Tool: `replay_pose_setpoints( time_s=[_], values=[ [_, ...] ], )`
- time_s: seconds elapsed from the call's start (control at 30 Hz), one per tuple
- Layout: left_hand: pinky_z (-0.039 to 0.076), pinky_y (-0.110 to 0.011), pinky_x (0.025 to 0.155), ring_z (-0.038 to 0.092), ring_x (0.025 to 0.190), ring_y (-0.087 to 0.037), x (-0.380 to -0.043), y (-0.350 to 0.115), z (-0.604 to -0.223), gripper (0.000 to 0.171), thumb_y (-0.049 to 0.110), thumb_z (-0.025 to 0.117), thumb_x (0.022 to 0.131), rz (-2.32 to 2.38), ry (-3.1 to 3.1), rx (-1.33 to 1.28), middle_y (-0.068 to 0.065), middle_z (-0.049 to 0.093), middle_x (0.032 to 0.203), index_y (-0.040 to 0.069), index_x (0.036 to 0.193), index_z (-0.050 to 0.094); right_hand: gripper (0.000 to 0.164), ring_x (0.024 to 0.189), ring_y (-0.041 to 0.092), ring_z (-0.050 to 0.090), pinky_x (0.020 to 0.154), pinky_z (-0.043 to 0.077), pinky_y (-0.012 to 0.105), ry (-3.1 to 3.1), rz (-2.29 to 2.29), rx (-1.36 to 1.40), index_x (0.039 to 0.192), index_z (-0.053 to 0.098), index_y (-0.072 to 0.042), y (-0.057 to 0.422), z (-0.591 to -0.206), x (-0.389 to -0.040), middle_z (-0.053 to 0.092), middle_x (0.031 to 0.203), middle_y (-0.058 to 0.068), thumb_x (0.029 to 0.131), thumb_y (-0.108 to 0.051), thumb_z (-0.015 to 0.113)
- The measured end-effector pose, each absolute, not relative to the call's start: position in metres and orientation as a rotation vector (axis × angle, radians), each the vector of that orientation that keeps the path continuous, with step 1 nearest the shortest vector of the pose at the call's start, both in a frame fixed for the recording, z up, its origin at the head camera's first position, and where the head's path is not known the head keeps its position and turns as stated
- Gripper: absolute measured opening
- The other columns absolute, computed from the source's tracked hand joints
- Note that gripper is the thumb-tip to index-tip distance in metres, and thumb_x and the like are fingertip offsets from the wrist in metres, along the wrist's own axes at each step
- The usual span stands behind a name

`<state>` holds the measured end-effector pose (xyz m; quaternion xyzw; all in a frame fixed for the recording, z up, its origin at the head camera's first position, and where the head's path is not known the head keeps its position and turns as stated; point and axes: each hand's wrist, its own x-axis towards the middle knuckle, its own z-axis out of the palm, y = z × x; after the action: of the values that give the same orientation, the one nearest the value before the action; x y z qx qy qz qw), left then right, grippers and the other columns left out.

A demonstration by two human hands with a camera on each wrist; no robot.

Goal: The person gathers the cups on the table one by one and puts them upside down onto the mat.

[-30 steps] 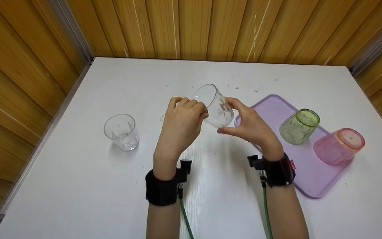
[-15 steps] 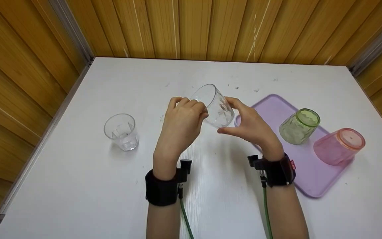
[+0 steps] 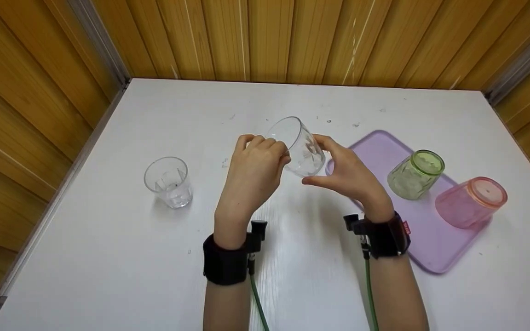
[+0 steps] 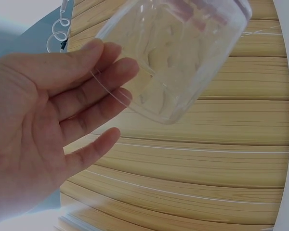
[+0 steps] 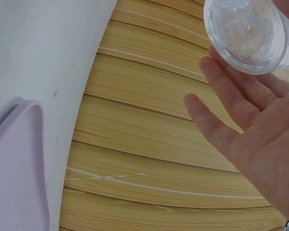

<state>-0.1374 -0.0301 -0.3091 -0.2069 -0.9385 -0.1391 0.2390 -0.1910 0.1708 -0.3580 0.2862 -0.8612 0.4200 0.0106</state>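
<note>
A clear glass [image 3: 305,154] is held tilted above the white table, its mouth toward the left and its base toward the lower right. My left hand [image 3: 255,172] pinches its rim between thumb and fingertips; in the left wrist view the thumb [image 4: 89,53] overlaps the rim. Around the base end curls my right hand [image 3: 350,172], thumb below and fingers behind the glass. In the right wrist view the round base [image 5: 248,36] faces the camera, close to the fingers. Another clear glass [image 3: 170,184] stands upright on the table, left of my left hand.
A purple tray [image 3: 426,248] lies at the right, bearing an upside-down green glass [image 3: 412,177] and an upside-down pink glass [image 3: 465,207]. Wood-panelled walls [image 3: 265,41] border the white table [image 3: 108,257] at the back and sides. Green cables [image 3: 258,299] trail from both wrist cameras.
Hardly anything differs. My left hand has shifted very slightly to the right; the clear glass stays tilted between both hands.
</note>
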Motion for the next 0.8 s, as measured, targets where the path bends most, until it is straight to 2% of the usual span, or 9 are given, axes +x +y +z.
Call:
replay_pose_setpoints(
  time_s=[0.27, 0.57, 0.8],
  values=[
    [0.037, -0.035, 0.091, 0.058, 0.076, -0.018, -0.1380, -0.0250, -0.3101, 0.006, 0.017, 0.065, 0.083, -0.322, -2.550, -0.582, 0.002, 0.064, 0.073, 0.012, 0.079, 0.064, 0.080, 0.108, 0.017, 0.049, 0.091, 0.038, 0.039, -2.749, 1.279, 0.846, 0.134, 0.040, -0.015, 0.1704, -0.3588, -0.1921, 0.052, 0.127, 0.004, 0.066, -0.023, 0.081],
    [0.036, -0.036, 0.092, 0.059, 0.078, -0.019, -0.1385, -0.0299, -0.3102, 0.006, 0.016, 0.063, 0.084, -0.395, -2.575, -0.564, 0.001, 0.065, 0.075, 0.011, 0.081, 0.066, 0.080, 0.107, 0.016, 0.049, 0.090, 0.038, 0.040, -2.732, 1.292, 0.851, 0.134, 0.040, -0.016, 0.1699, -0.3573, -0.1913, 0.052, 0.127, 0.002, 0.066, -0.026, 0.081],
    [0.036, -0.036, 0.092, 0.059, 0.077, -0.018, -0.1390, -0.0302, -0.3096, 0.006, 0.016, 0.063, 0.084, -0.401, -2.587, -0.570, 0.002, 0.064, 0.075, 0.012, 0.081, 0.066, 0.080, 0.116, 0.018, 0.047, 0.097, 0.036, 0.044, -2.700, 1.255, 0.865, 0.134, 0.040, -0.014, 0.1725, -0.3565, -0.1918, 0.051, 0.129, 0.005, 0.066, -0.023, 0.081]
  ],
)
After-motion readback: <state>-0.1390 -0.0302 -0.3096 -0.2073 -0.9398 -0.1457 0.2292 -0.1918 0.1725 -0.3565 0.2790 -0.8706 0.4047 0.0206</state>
